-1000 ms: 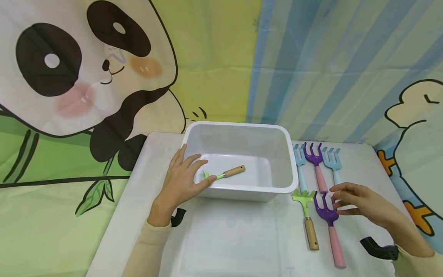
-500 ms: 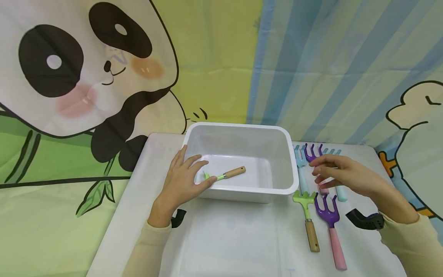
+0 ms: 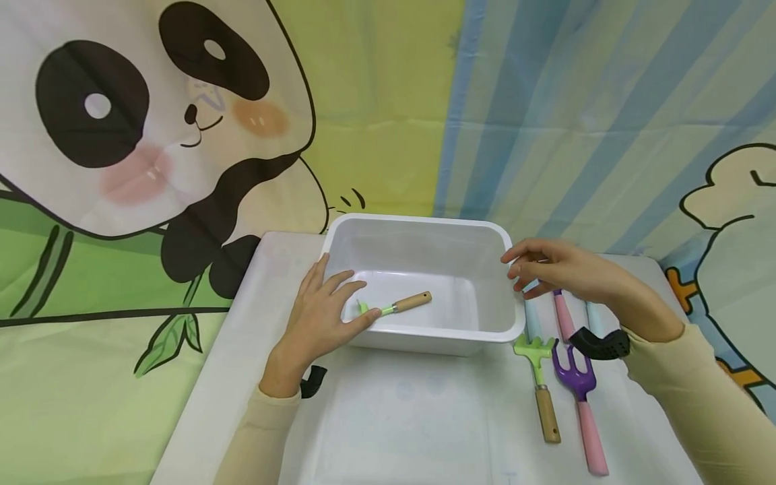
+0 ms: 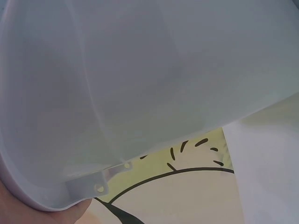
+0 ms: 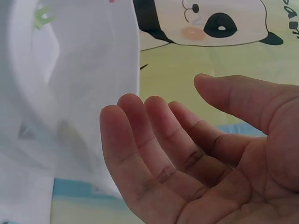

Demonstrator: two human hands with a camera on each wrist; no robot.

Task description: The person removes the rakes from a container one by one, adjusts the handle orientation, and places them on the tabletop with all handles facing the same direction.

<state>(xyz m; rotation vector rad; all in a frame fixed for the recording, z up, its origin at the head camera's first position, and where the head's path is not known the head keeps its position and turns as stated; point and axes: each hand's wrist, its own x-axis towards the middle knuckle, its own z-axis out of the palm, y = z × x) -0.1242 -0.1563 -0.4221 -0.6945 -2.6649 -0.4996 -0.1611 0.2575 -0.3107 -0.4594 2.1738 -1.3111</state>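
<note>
A white plastic bin (image 3: 424,335) stands on the table, with a small green hand rake with a wooden handle (image 3: 413,301) lying inside. My left hand (image 3: 318,306) holds the bin's near-left corner; fingers reach over the rim, and in the left wrist view skin (image 4: 77,212) shows beneath it. My right hand (image 3: 564,268) hovers at the bin's right rim, its fingers loosely bent and holding nothing. The right wrist view shows that palm (image 5: 243,182) with thumb and fingers apart beside the bin wall (image 5: 112,70).
Right of the bin lie a green rake with a wooden handle (image 3: 547,414) and a purple fork with a pink handle (image 3: 591,438). Behind them, a pink handle (image 3: 564,316) and light blue handles (image 3: 533,320) show, their heads mostly covered by my right hand. A printed cloth (image 3: 388,101) hangs behind.
My right hand has moved left and away from me, from beside the near purple fork, across the far tools, to the bin's right rim. The left hand and bin have stayed put.
</note>
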